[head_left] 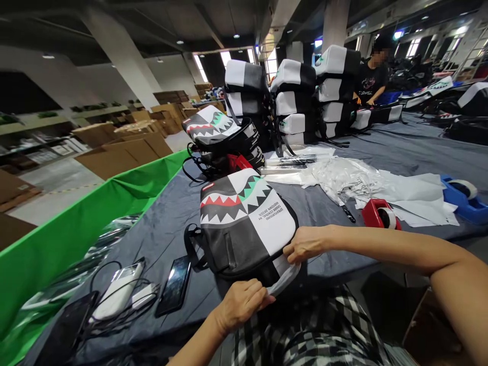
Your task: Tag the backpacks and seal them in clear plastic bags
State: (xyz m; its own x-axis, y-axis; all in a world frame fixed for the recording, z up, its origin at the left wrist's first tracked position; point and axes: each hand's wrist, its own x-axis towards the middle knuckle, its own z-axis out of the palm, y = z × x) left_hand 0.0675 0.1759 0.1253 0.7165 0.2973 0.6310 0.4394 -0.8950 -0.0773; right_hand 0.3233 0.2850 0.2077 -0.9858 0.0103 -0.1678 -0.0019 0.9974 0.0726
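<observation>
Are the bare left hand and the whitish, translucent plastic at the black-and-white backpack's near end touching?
Touching. The head view shows the left hand with thumb and fingers closed on the whitish plastic, no gap between.

Grey cloth-covered table (412, 147). Near edge: black-and-white backpack with zigzag shark-teeth print (244, 221), lying flat; left hand (244, 301) and right hand (307, 244) pinching whitish translucent plastic film (286, 280) at its near end. Toward near left corner, glossy black phone (173, 287). Right, near edge: red plastic tape dispenser (371, 211).
</observation>
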